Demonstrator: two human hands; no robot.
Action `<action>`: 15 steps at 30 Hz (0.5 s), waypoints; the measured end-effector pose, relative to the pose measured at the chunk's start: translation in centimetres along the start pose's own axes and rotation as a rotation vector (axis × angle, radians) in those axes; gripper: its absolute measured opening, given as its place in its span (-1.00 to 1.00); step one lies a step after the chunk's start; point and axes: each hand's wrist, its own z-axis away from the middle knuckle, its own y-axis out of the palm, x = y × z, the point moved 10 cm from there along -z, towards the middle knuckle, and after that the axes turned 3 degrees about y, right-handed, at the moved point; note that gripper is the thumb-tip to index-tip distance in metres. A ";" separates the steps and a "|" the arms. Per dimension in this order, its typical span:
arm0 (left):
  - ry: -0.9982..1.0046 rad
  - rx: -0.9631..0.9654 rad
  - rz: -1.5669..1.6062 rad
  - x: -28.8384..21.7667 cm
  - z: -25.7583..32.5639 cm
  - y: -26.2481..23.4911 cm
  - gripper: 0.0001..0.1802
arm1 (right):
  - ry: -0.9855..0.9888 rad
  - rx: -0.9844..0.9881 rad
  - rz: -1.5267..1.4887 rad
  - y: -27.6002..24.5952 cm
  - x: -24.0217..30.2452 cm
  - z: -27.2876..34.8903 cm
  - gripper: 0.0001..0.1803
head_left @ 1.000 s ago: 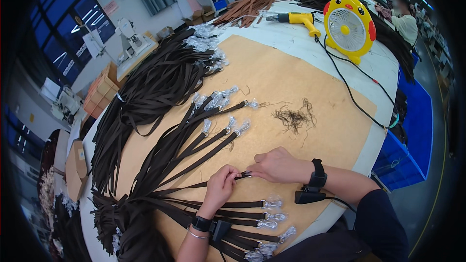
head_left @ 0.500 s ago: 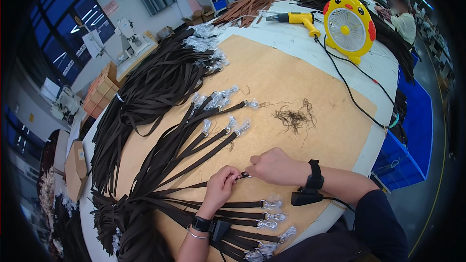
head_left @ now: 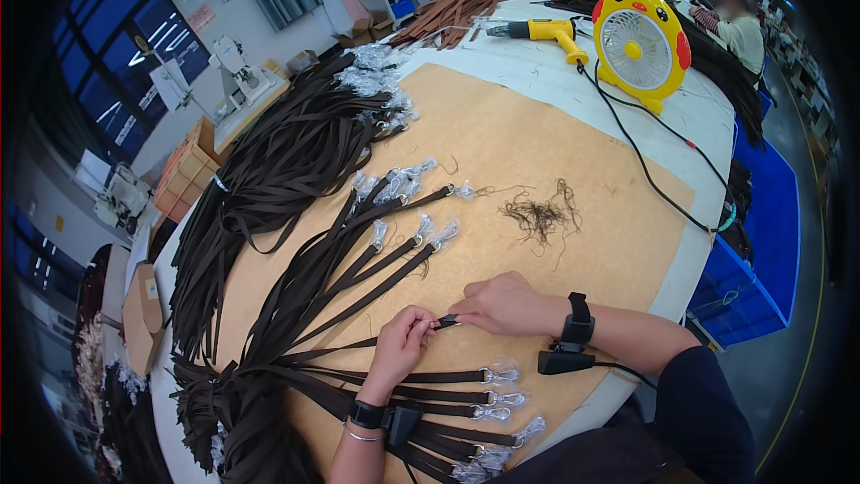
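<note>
A dark brown strap runs from the gathered bundle on the left to my two hands. My left hand pinches it close to its end, fingers closed. Just to the right, my right hand is closed at the tip of the same strap, with a small shiny bit showing under the fingers. Exactly what lies inside the right fingertips is hidden. On either side of my hands lie more straps, their metal snap hooks wrapped in clear plastic; one group with hooks points away from me.
A tangle of dark threads lies on the tan board. Beyond it are a yellow heat gun and a yellow fan with trailing cords. A big strap pile covers the left; a blue bin stands right.
My right fingers have shifted slightly left and down at the strap's end, and more of the strap tip shows between my hands. The strap stays held.
</note>
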 end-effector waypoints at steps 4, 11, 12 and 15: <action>0.003 0.008 -0.008 -0.1 -0.1 0.1 -0.88 | -0.020 -0.009 0.001 -0.5 0.7 0.0 -0.78; 0.002 0.031 -0.006 -0.1 -0.2 0.1 -0.88 | -0.051 -0.027 0.035 -0.6 1.2 -0.4 -0.79; 0.004 0.032 -0.007 -0.3 -0.3 0.2 -0.88 | -0.053 -0.024 0.050 -0.5 1.1 -0.5 -0.79; 0.035 0.020 0.052 -0.9 -0.4 -0.2 -0.89 | -0.044 -0.041 -0.001 -0.6 0.9 -0.3 -0.78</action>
